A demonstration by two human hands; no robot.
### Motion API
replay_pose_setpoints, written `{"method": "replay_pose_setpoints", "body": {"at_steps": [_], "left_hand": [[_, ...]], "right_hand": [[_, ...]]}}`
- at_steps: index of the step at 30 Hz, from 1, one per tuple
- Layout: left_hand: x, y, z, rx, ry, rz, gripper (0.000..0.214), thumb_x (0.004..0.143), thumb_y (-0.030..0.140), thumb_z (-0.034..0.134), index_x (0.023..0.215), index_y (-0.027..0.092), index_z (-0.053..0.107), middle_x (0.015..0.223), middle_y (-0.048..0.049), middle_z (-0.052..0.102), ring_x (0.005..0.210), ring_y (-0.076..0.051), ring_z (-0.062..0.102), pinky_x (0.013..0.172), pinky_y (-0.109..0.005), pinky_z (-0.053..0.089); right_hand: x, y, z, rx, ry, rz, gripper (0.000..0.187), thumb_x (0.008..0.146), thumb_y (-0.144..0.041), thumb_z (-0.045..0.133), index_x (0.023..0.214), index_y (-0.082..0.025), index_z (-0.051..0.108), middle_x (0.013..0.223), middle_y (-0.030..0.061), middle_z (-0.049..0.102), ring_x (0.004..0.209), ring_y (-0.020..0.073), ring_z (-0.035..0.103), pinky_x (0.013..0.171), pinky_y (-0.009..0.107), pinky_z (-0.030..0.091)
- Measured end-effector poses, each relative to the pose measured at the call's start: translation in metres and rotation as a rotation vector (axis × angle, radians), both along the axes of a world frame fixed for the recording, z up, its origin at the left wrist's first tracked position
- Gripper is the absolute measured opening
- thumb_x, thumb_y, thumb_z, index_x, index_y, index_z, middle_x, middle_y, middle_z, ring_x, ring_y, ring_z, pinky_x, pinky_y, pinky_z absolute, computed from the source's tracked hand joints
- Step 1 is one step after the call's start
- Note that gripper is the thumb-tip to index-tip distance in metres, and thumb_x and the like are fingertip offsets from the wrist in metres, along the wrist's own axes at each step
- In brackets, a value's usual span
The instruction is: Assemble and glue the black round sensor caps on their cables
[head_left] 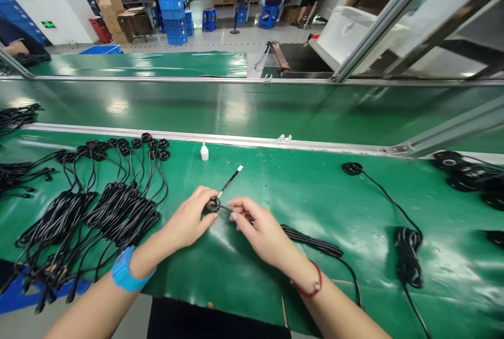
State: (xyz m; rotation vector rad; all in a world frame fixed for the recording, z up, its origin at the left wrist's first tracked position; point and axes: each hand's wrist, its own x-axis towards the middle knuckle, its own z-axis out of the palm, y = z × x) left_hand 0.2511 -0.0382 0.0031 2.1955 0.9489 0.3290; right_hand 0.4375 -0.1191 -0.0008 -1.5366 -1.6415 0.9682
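My left hand (196, 215) grips a small round black part (213, 204) between thumb and fingers, just above the green mat. From the part, a short dark lead with a white connector (240, 169) sticks out up and to the right. My right hand (255, 223) pinches the black cable (226, 208) close to where it leaves the round part. Beyond that hand, a bundled length of black cable (315, 241) lies on the mat and trails toward the front edge. A small white bottle (204, 151) stands upright behind my left hand.
Several bundled black cables (122, 213) with round ends lie at left. On the right sits a single coiled cable (408, 257), with more black parts (468, 171) beyond it. A metal rail (220, 139) borders the green bench. People, blue crates (173, 19) and stools are in the background.
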Motion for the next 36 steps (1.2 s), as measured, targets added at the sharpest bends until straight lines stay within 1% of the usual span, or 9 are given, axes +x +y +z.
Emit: {"method": "replay_pose_setpoints", "body": {"at_steps": [4,7,11,17,22,25,29,32,36], "left_hand": [[0.003,0.006,0.011,-0.273,-0.275,-0.001,0.038,0.08,0.012,0.056,0.117,0.021,0.049,0.114,-0.008,0.059,0.105,-0.023,0.057,0.093,-0.036,0.045],[0.003,0.008,0.002,-0.54,-0.494,-0.025,0.035,0.081,0.013,0.06,0.114,0.019,0.052,0.114,-0.0085,0.058,0.105,-0.022,0.057,0.093,-0.034,0.045],[0.0,0.007,-0.013,-0.822,-0.691,-0.038,0.039,0.081,0.019,0.068,0.118,0.019,0.055,0.111,-0.0077,0.059,0.101,-0.019,0.057,0.089,-0.03,0.045],[0.001,0.003,-0.01,-0.933,-0.643,-0.022,0.038,0.085,0.029,0.068,0.122,0.025,0.061,0.115,-0.0064,0.058,0.094,-0.017,0.057,0.085,-0.029,0.047],[0.005,0.003,-0.013,-1.032,-0.633,0.039,0.04,0.085,0.029,0.069,0.123,0.028,0.059,0.115,-0.0048,0.06,0.091,-0.015,0.06,0.086,-0.028,0.048],[0.007,0.003,-0.017,-1.063,-0.643,0.047,0.036,0.085,0.027,0.069,0.119,0.026,0.06,0.105,-0.0031,0.062,0.087,-0.014,0.062,0.083,-0.027,0.048],[0.008,0.002,-0.018,-1.178,-0.661,0.043,0.033,0.088,0.027,0.065,0.12,0.022,0.062,0.093,-0.0036,0.065,0.082,-0.014,0.062,0.079,-0.026,0.048],[0.007,0.001,-0.02,-1.316,-0.686,0.039,0.034,0.091,0.03,0.058,0.121,0.017,0.063,0.083,-0.0054,0.065,0.074,-0.015,0.062,0.07,-0.026,0.047],[0.006,0.0,-0.024,-1.424,-0.692,0.045,0.036,0.091,0.035,0.055,0.116,0.012,0.066,0.076,-0.007,0.065,0.061,-0.014,0.06,0.058,-0.024,0.043]], "right_hand": [[0.009,-0.001,0.017,0.025,0.156,-0.078,0.023,0.092,-0.021,0.043,0.107,-0.02,0.059,0.082,0.001,0.064,0.071,0.0141,0.059,0.064,0.025,0.046],[0.005,-0.002,0.017,0.089,0.163,-0.115,0.018,0.091,-0.021,0.047,0.098,-0.021,0.064,0.085,0.002,0.064,0.075,0.0151,0.059,0.068,0.026,0.046],[-0.004,-0.005,0.008,0.16,0.162,-0.139,0.012,0.092,-0.022,0.053,0.091,-0.021,0.065,0.078,0.0008,0.063,0.068,0.0146,0.056,0.063,0.025,0.043],[-0.007,-0.005,-0.001,0.208,0.187,-0.158,0.012,0.091,-0.014,0.052,0.087,-0.021,0.059,0.075,-0.0013,0.059,0.065,0.0125,0.055,0.059,0.023,0.041],[-0.006,-0.007,-0.01,0.204,0.196,-0.149,0.011,0.091,-0.013,0.053,0.095,-0.021,0.058,0.075,-0.0017,0.062,0.061,0.0114,0.056,0.056,0.022,0.042],[-0.006,-0.007,-0.012,0.233,0.17,-0.145,0.01,0.091,-0.013,0.053,0.095,-0.021,0.058,0.076,-0.0009,0.065,0.063,0.012,0.059,0.058,0.023,0.044],[-0.002,-0.004,-0.01,0.38,0.05,-0.077,0.014,0.093,-0.011,0.05,0.096,-0.019,0.06,0.074,0.001,0.063,0.062,0.0132,0.055,0.057,0.025,0.044],[0.001,-0.004,-0.009,0.474,-0.046,-0.022,0.018,0.094,-0.011,0.046,0.099,-0.018,0.061,0.073,0.0027,0.061,0.063,0.0147,0.053,0.057,0.027,0.043],[0.0,-0.006,-0.009,0.493,-0.082,0.007,0.019,0.094,-0.012,0.044,0.108,-0.016,0.057,0.076,0.0037,0.065,0.062,0.0155,0.053,0.057,0.028,0.044]]}}
